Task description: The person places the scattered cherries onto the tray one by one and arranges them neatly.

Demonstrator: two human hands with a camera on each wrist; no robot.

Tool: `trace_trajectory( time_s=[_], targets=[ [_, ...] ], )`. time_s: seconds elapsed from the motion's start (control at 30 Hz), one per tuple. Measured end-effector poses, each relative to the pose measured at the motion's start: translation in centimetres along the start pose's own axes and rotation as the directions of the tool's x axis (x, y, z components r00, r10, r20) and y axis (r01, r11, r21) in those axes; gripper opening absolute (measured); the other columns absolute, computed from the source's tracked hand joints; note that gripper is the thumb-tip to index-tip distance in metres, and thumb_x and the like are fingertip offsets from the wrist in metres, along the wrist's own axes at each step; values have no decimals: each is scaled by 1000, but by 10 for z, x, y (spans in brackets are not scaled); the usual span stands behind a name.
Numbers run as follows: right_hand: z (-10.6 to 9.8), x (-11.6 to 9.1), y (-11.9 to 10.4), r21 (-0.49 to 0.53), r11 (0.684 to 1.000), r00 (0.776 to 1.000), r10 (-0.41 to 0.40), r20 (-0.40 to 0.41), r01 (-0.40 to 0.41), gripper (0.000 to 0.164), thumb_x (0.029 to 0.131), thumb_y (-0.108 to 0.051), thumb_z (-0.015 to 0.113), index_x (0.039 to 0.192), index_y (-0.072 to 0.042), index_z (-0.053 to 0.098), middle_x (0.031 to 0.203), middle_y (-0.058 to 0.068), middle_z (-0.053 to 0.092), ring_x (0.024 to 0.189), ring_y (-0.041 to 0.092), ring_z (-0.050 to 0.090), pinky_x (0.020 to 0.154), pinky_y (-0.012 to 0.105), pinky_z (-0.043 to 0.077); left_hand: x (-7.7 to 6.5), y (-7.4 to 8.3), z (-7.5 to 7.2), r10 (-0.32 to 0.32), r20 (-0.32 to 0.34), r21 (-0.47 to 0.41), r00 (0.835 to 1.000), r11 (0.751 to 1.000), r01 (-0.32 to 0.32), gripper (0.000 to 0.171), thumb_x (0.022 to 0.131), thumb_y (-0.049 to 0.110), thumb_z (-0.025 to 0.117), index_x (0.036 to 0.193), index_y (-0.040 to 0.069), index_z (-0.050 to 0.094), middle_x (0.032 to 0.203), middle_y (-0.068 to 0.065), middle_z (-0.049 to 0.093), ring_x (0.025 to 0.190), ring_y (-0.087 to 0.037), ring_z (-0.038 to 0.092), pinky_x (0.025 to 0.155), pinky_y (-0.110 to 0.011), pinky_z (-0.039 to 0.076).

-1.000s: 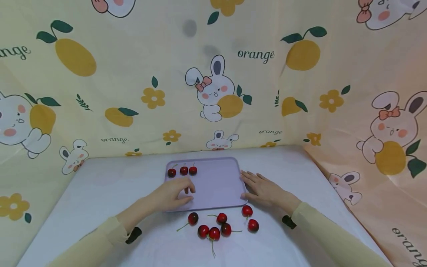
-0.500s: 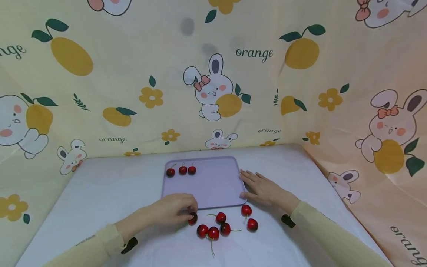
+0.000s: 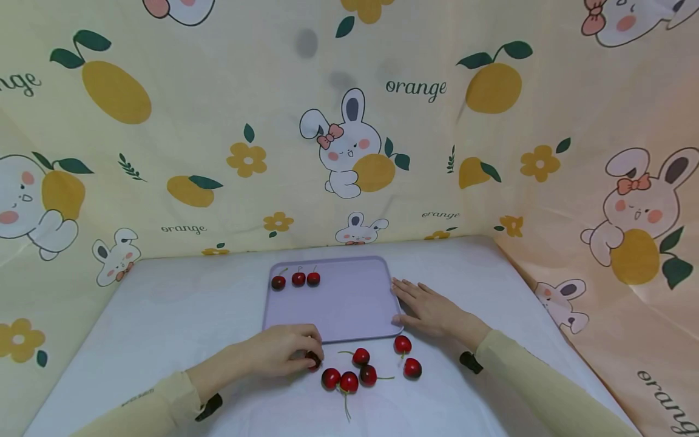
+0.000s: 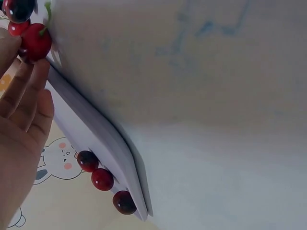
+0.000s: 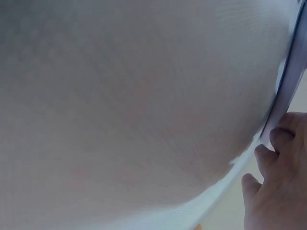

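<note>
My left hand (image 3: pixel 281 351) pinches a dark red cherry (image 3: pixel 314 361) between thumb and fingers, just in front of the near edge of the lilac tray (image 3: pixel 349 303). In the left wrist view this cherry (image 4: pixel 36 43) shows a green stem, with the fingers behind it. Three cherries (image 3: pixel 298 279) with stems stand in a row at the tray's far left corner. At the tray's right edge lies my right hand (image 3: pixel 434 312), its fingers stretched out and touching the rim. The right wrist view shows those fingers along the tray's side (image 5: pixel 288 81).
Several loose cherries (image 3: pixel 349 382) lie on the white tabletop (image 3: pixel 218 291) in front of the tray, some with their stems pointing outward. Two more cherries (image 3: pixel 412 368) sit toward the right, near the right forearm. A patterned cloth (image 3: pixel 251 91) hangs behind the table.
My left hand has come down from over the tray to the nearest left cherry and taken hold of it. The right hand stays at the tray's edge.
</note>
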State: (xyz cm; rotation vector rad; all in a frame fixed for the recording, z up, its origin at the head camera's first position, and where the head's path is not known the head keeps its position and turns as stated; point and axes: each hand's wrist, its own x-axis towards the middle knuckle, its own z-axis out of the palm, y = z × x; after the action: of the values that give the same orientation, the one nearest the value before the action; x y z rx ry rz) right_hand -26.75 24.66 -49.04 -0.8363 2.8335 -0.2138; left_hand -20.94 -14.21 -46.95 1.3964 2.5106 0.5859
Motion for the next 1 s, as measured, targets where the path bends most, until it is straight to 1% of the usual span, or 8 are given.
trace_trajectory(
  time_s=[0.1, 0.2, 0.33, 0.47, 0.6, 0.83, 0.93, 1.0],
  targets=[
    [1, 0, 1, 1, 1000, 1000, -8, -7, 8, 88, 102, -67, 47, 163, -7, 30, 171, 12, 24, 157, 36, 23, 126, 57, 18, -2, 1, 1, -9, -1, -25, 1000, 1000, 9, 14, 100, 20, 72, 112, 23, 76, 116, 10, 63, 95, 1, 59, 88, -22, 54],
    [2, 1, 1, 3, 1000, 1000, -15, -10, 15, 87, 102, -66, 47, 163, -7, 30, 171, 12, 24, 157, 36, 22, 126, 56, 18, -4, 2, 1, -35, 8, -47, 999, 998, 35, 16, 100, 20, 72, 115, 22, 75, 118, 10, 62, 94, 0, 59, 88, -21, 53],
    [2, 1, 1, 8, 1000, 1000, -22, -14, 22, 86, 102, -65, 48, 163, -6, 30, 171, 12, 24, 156, 37, 23, 125, 57, 18, -5, 4, 2, -81, 35, -53, 996, 995, 83, 21, 99, 21, 73, 120, 21, 74, 123, 9, 62, 98, 0, 59, 91, -22, 54],
    [2, 1, 1, -1, 1000, 1000, -18, -15, 18, 87, 102, -65, 48, 163, -7, 29, 171, 12, 24, 157, 36, 23, 125, 57, 19, -4, 5, 1, -103, 62, -51, 993, 993, 106, 29, 97, 18, 75, 125, 20, 72, 128, 9, 62, 107, -1, 61, 97, -24, 54],
    [1, 1, 1, -3, 1000, 1000, -6, -14, 6, 87, 102, -66, 47, 163, -7, 29, 171, 12, 23, 157, 36, 22, 126, 56, 18, -3, 6, 2, -104, 76, -49, 992, 993, 108, 31, 96, 15, 75, 127, 19, 71, 128, 11, 63, 111, -1, 61, 98, -24, 53],
    [1, 0, 0, 7, 1000, 1000, -4, -10, 5, 86, 102, -65, 47, 163, -6, 29, 171, 12, 23, 157, 36, 22, 126, 56, 18, -6, 8, -1, -89, 71, -39, 994, 995, 91, 32, 97, 17, 74, 128, 21, 71, 126, 11, 63, 113, -2, 61, 101, -26, 52],
    [1, -1, 0, 11, 1000, 1000, -6, -12, 6, 87, 102, -66, 47, 163, -6, 30, 171, 12, 24, 157, 37, 23, 126, 57, 18, -8, 10, -3, -88, 54, -49, 995, 995, 91, 31, 97, 17, 74, 128, 21, 71, 126, 10, 61, 113, -3, 61, 101, -27, 53],
    [1, -1, 0, 11, 1000, 1000, -7, -15, 7, 87, 102, -65, 48, 163, -6, 30, 171, 13, 25, 156, 37, 23, 125, 57, 19, -9, 10, -4, -88, 27, -55, 996, 994, 89, 32, 98, 17, 73, 129, 20, 71, 126, 9, 60, 112, -3, 61, 101, -28, 53]
  ],
)
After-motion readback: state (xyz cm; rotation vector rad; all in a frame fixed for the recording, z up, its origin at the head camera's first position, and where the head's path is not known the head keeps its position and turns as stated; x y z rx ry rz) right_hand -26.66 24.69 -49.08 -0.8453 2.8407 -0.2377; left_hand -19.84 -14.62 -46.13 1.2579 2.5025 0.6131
